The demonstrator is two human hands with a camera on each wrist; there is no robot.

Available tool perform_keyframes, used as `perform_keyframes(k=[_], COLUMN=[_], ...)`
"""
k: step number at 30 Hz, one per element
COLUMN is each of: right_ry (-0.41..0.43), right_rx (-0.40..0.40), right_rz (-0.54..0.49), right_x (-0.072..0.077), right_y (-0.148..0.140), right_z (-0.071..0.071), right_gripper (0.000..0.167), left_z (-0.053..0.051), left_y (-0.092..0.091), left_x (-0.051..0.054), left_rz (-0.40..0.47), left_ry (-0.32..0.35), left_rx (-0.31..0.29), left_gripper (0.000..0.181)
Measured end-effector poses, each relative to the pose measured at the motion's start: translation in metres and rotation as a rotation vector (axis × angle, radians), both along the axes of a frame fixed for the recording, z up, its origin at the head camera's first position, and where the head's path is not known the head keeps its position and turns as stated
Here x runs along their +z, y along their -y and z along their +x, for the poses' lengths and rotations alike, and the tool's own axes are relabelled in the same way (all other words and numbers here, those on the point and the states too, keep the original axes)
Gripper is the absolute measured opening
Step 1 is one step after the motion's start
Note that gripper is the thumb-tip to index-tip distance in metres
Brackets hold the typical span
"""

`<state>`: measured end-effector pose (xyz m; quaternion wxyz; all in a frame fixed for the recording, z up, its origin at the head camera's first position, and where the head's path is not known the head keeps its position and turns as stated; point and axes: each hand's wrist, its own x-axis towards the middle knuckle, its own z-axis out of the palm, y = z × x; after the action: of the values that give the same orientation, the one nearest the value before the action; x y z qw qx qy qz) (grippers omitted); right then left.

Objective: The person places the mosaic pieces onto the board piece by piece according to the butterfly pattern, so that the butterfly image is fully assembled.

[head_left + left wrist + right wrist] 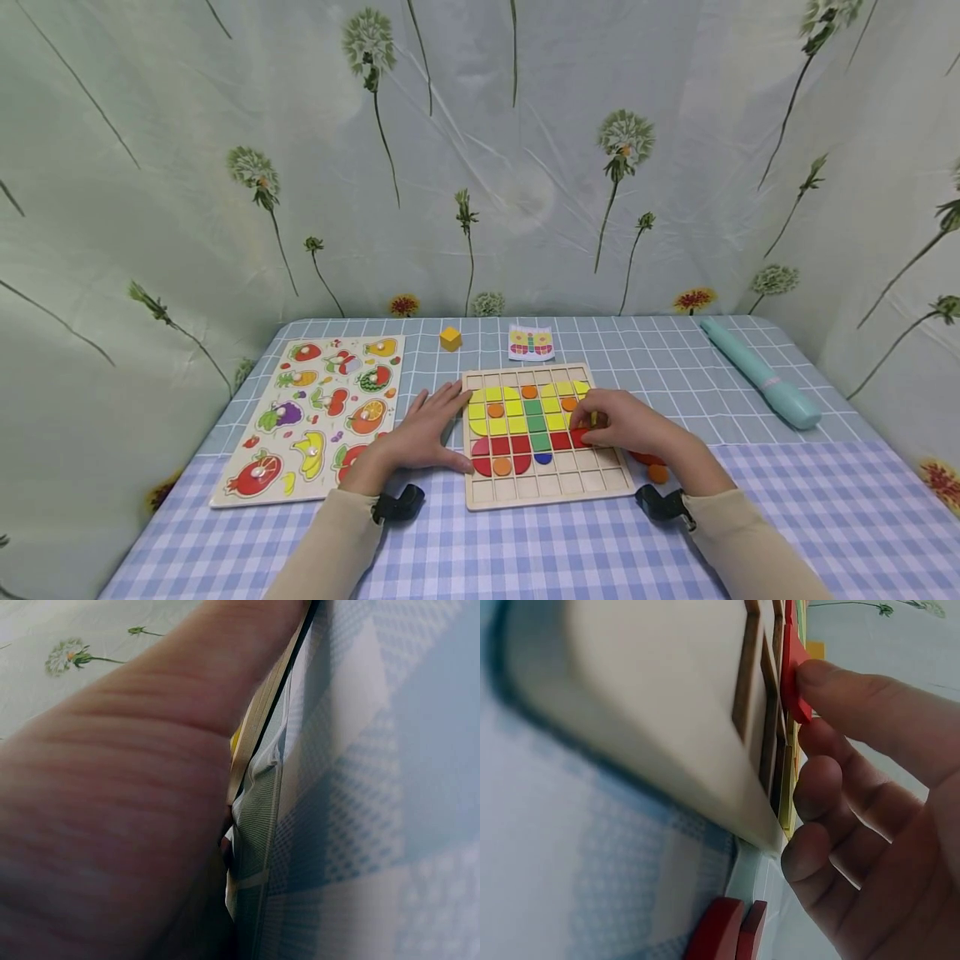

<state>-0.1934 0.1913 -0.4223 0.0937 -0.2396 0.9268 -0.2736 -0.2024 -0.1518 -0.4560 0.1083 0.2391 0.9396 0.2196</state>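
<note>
A wooden grid board [592,482] lies on the table, filled partly with yellow, green, red, orange and blue pieces that form a butterfly-like pattern. My right hand [630,423] is over the board's right side and pinches a red piece [793,671] between thumb and index finger; the piece is tilted against the grid in the right wrist view. Spread fingers of my left hand [423,429] rest along the board's left edge, its thumb at the lower left side. In the left wrist view, the palm and wrist hide most of the board.
A fruit puzzle board [330,429] lies at left. Behind the grid are a yellow cube [450,338] and a small butterfly picture card [531,342]. Loose red pieces and an orange disc [657,474] sit right of the board. A teal folded umbrella-like object [761,375] lies far right.
</note>
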Motion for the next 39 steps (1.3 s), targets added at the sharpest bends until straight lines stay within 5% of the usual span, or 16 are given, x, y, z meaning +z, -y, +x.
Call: perform_keyframes(k=[18, 33, 39], right_ry=[0.057, 0.265, 0.255], right_rx=[-0.059, -0.086, -0.068], right_rz=[0.037, 0.121, 0.139], right_x=[0.011, 0.012, 0.011], right_y=[-0.020, -0.053, -0.053], right_z=[0.000, 0.003, 0.004], right_gripper=[0.007, 0.020, 0.018], left_z=[0.001, 0.001, 0.001], left_y=[0.000, 0.001, 0.001], left_x=[0.001, 0.003, 0.001], left_rz=[0.005, 0.011, 0.010], left_ry=[0.003, -0.010, -0.007], left_rx=[-0.004, -0.021, -0.015], left_gripper=[0.116, 0.115, 0.116])
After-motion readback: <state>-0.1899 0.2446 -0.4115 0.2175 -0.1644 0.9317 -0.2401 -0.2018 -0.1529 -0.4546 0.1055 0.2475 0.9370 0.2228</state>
